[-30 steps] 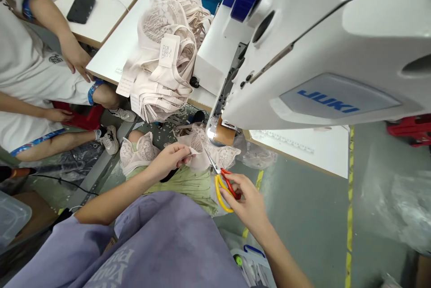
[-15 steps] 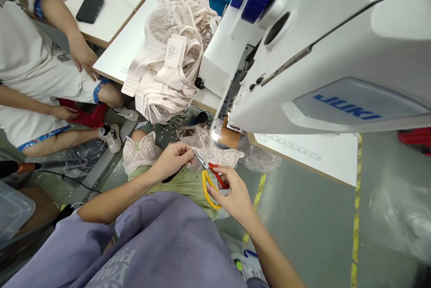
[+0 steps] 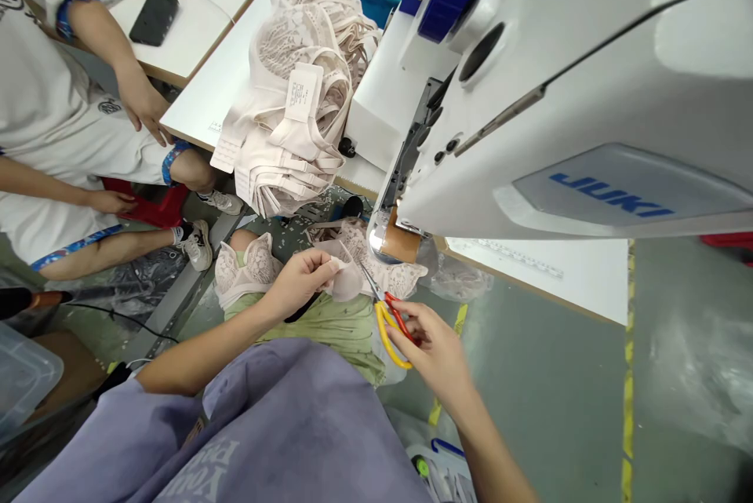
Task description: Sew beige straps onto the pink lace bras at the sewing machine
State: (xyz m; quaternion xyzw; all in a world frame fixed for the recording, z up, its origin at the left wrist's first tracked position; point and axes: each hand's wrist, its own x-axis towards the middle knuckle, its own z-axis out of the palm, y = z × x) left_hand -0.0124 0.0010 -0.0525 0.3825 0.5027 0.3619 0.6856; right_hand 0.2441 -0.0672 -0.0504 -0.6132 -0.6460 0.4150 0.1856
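A pale pink lace bra lies across my lap, partly hidden by my arm. My left hand pinches a thin, pale part of it between thumb and fingers. Scissors with one red and one yellow handle are in my right hand, to the right of the left hand. Their slim blades point up and left toward the bra fabric, with a small gap between the tips and my left fingers.
A white sewing machine looms close at the right. Folded beige bras are piled on the white table. At the left a co-worker's hand rests near the table edge; a phone lies behind it.
My right hand has drawn the scissors down and to the right, away from my left fingers. The left hand stays almost in place, and more pale fabric shows beside it.
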